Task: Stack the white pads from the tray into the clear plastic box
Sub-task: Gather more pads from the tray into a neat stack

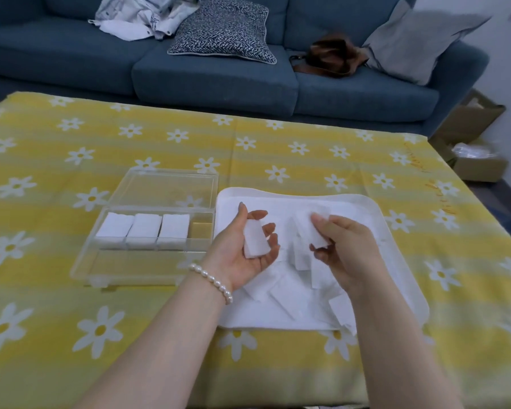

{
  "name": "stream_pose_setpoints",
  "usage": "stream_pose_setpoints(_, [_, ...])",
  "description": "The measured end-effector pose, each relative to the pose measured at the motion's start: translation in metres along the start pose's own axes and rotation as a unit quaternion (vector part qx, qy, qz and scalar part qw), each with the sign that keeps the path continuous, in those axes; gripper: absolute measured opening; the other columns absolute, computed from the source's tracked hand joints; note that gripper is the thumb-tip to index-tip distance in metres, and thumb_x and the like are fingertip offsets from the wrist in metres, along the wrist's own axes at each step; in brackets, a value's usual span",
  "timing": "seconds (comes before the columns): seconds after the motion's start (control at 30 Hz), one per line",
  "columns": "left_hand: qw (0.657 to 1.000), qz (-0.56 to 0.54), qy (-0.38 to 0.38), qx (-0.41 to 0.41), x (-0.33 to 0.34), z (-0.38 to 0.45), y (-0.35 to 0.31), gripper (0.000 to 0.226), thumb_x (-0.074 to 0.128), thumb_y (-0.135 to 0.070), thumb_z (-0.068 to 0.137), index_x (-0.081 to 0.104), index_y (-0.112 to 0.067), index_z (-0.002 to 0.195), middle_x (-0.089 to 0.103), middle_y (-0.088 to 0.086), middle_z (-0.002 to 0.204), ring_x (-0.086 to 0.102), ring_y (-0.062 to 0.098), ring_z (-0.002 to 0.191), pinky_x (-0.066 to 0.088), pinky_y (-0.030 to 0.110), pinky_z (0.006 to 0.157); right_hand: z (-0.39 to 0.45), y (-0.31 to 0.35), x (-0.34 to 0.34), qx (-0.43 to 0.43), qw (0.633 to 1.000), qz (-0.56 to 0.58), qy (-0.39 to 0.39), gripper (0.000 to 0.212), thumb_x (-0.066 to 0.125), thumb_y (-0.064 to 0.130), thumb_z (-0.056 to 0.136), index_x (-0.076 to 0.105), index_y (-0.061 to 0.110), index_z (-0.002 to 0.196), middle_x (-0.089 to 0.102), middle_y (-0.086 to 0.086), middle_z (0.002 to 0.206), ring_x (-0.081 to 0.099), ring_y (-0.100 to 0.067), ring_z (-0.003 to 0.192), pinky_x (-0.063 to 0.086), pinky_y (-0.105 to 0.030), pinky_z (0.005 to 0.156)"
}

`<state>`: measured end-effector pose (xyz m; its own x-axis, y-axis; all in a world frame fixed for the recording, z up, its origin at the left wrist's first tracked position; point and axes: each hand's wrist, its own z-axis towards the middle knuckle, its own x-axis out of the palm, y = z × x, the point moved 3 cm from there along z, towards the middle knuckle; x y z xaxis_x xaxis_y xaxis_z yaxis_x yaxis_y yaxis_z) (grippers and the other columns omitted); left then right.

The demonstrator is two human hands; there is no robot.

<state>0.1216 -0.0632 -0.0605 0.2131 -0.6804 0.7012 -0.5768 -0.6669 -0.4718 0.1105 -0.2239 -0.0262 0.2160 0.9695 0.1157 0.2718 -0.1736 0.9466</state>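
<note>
1. The left hand [248, 249] lay palm up over the left part of the white tray [396, 240], its fingers loosely curled around a small stack of white pads [255, 242] that rested in the palm. A pearl bracelet [211, 280] circled that wrist.
2. The right hand [345, 252] hovered over the middle of the tray, back of the hand toward the camera, with thumb and fingertips pinching another white pad [311, 230] by its right edge. The two hands were near each other but not touching.
3. More loose pads [289, 293] lay scattered in the tray, some overlapping, beneath and in front of both hands.
4. The clear plastic box [148, 228] stood just left of the tray on the yellow daisy-print cloth [71, 335], its lid open and lying back.
5. Three stacks of pads [143, 230] sat side by side in the box's long row, filling its left and middle; the space at the row's right end held none.
6. Behind the table stood a blue sofa [219, 78] with cushions, a crumpled garment and a brown bag.
</note>
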Motion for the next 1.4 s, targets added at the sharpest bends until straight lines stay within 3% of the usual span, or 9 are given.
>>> stream_pose_setpoints(0.27, [0.997, 0.057, 0.061, -0.004, 0.009, 0.001, 0.019, 0.053, 0.045, -0.060, 0.087, 0.068, -0.015, 0.103, 0.071, 0.006, 0.092, 0.067, 0.018, 0.074, 0.053, 0.024, 0.057, -0.009, -0.006, 0.020, -0.012, 0.999, -0.019, -0.023, 0.035, 0.074, 0.014, 0.078, 0.046, 0.013, 0.057, 0.053, -0.003, 0.052, 0.047, -0.013, 0.037, 0.036, -0.019, 0.036])
stream_pose_setpoints(0.6, [0.995, 0.061, 0.063, 0.049, 0.008, 0.006, 0.016, 0.054, 0.043, -0.075, 0.072, 0.063, -0.027, 0.089, 0.070, 0.000, 0.079, 0.066, 0.017, 0.067, 0.049, 0.028, 0.061, -0.014, -0.006, 0.034, -0.073, 0.990, -0.122, -0.005, 0.019, 0.074, 0.013, 0.078, 0.066, 0.008, 0.061, 0.053, 0.010, 0.043, 0.043, 0.000, 0.034, 0.034, -0.013, 0.038])
stream_pose_setpoints(0.73, [0.994, 0.065, 0.072, 0.043, 0.007, 0.006, 0.019, 0.048, 0.053, -0.068, 0.066, 0.064, -0.027, 0.088, 0.069, 0.000, 0.076, 0.066, 0.015, 0.065, 0.050, 0.028, 0.065, -0.016, -0.002, 0.034, -0.123, 0.956, -0.265, 0.016, 0.028, 0.065, 0.022, 0.087, 0.066, 0.017, 0.059, 0.052, 0.015, 0.041, 0.045, -0.001, 0.041, 0.033, -0.014, 0.044])
stream_pose_setpoints(0.83, [0.996, 0.041, 0.075, 0.035, 0.006, 0.007, 0.020, 0.046, 0.059, -0.064, 0.064, 0.065, -0.025, 0.087, 0.069, 0.001, 0.077, 0.067, 0.015, 0.068, 0.054, 0.029, 0.066, -0.019, 0.000, 0.034, -0.167, 0.909, -0.382, 0.023, 0.049, 0.055, 0.026, 0.092, 0.043, 0.020, 0.045, 0.040, 0.009, 0.037, 0.037, -0.008, 0.042, 0.025, -0.021, 0.044])
stream_pose_setpoints(0.97, [0.996, 0.005, 0.092, 0.016, 0.006, 0.006, 0.019, 0.050, 0.059, -0.065, 0.067, 0.063, -0.021, 0.090, 0.069, 0.007, 0.092, 0.067, 0.022, 0.082, 0.057, 0.034, 0.066, -0.021, 0.008, 0.029, -0.227, 0.881, -0.416, -0.006, 0.024, 0.058, 0.029, 0.089, 0.066, 0.021, 0.067, 0.059, 0.004, 0.068, 0.052, -0.008, 0.063, 0.038, -0.022, 0.058])
stream_pose_setpoints(1.07, [0.994, -0.005, 0.113, -0.002, 0.008, 0.004, 0.019, 0.053, 0.059, -0.065, 0.068, 0.060, -0.019, 0.094, 0.068, 0.008, 0.098, 0.068, 0.022, 0.085, 0.057, 0.037, 0.067, -0.021, 0.018, 0.019, -0.255, 0.896, -0.362, -0.030, 0.014, 0.070, 0.028, 0.080, 0.059, 0.030, 0.072, 0.061, 0.004, 0.079, 0.053, -0.003, 0.071, 0.036, -0.010, 0.061])
stream_pose_setpoints(1.17, [0.993, 0.015, 0.116, -0.020, 0.008, 0.002, 0.019, 0.058, 0.057, -0.068, 0.067, 0.062, -0.019, 0.097, 0.068, 0.005, 0.085, 0.065, 0.018, 0.069, 0.056, 0.033, 0.065, -0.024, 0.020, 0.018, -0.236, 0.890, -0.385, 0.066, 0.045, 0.083, 0.030, 0.062, 0.055, 0.035, 0.096, 0.056, 0.021, 0.102, 0.048, -0.002, 0.098, 0.035, -0.008, 0.079])
stream_pose_setpoints(1.23, [0.992, 0.029, 0.122, -0.035, 0.009, 0.001, 0.020, 0.060, 0.055, -0.071, 0.068, 0.067, -0.018, 0.095, 0.065, 0.005, 0.084, 0.063, 0.018, 0.069, 0.055, 0.031, 0.062, -0.029, 0.016, 0.024, -0.238, 0.849, -0.451, 0.138, 0.076, 0.087, 0.035, 0.053, 0.049, 0.035, 0.118, 0.047, 0.031, 0.109, 0.038, 0.000, 0.110, 0.031, -0.017, 0.092])
stream_pose_setpoints(1.4, [0.981, 0.104, 0.155, -0.043, 0.013, -0.004, 0.025, 0.082, 0.047, -0.073, 0.071, 0.054, -0.014, 0.129, 0.049, 0.008, 0.113, 0.046, 0.024, 0.106, 0.046, 0.032, 0.080, -0.033, 0.010, 0.033, -0.281, 0.790, -0.522, 0.155, 0.101, 0.084, 0.034, 0.053, 0.032, 0.033, 0.140, 0.043, 0.015, 0.127, 0.026, -0.006, 0.128, 0.020, -0.029, 0.106])
